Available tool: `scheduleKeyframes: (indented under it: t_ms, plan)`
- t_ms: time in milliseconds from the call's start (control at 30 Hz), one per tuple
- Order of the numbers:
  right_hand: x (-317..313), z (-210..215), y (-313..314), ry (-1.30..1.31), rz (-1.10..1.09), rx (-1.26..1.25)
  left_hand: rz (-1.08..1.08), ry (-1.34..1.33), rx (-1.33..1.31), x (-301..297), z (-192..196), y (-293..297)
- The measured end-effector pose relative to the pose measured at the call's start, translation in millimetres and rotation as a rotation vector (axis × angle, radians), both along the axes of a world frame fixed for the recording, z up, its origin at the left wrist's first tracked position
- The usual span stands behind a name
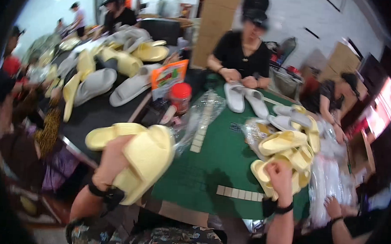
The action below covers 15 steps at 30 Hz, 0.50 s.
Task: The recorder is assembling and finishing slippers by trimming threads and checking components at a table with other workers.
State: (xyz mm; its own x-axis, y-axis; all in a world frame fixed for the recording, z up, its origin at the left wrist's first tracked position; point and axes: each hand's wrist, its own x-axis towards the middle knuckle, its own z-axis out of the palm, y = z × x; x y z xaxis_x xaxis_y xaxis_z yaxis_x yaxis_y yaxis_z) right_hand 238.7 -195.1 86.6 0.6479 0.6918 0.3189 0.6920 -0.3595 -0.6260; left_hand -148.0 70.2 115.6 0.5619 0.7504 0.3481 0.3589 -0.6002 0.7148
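— What have you got in your left hand [112, 159]?

— A pale yellow slide sandal [145, 161], sole turned toward me. My fingers are wrapped round its edge and gripping it, held up over the near left corner of the green table [215, 158]. A second yellow sandal [108, 134] sits just behind it, touching it (I cannot tell whether my hand holds that one too).

— And the right hand [280, 176]?

— It is down on the heap of yellow sandals [286, 155] at the right of the table. The fingers are curled over the rim of the nearest one; whether they actually clamp it, I cannot tell.

— What else is around?

— Clear plastic bags [329, 182] lie just right of the heap, with another person's hand [334, 208] resting on them. Across the table, a person in a black top [243, 54] handles a pair of white sandals [245, 100]. A jar with a red lid [180, 97] stands near the table's far left edge, and beyond it a dark table [94, 112] carries more white and yellow sandals.
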Motion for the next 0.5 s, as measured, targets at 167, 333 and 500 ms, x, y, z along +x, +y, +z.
scheduleKeyframes:
  t_ms: [167, 333, 500]
  plan:
    - [-64.3, -57.0, 35.3, 0.74, 0.196, -0.131, -0.184, 0.003, -0.089, 65.8, -44.6, -76.2]
    - [-54.5, -94.7, 26.0, 0.616, 0.006, 0.015, -0.417, 0.312, -0.114, 85.6, -75.6, -80.6]
    - [-42.9, -124.2, -20.0, 0.589, -0.012, -0.047, -0.252, 0.527, 0.196, 77.2, -85.8, -44.6]
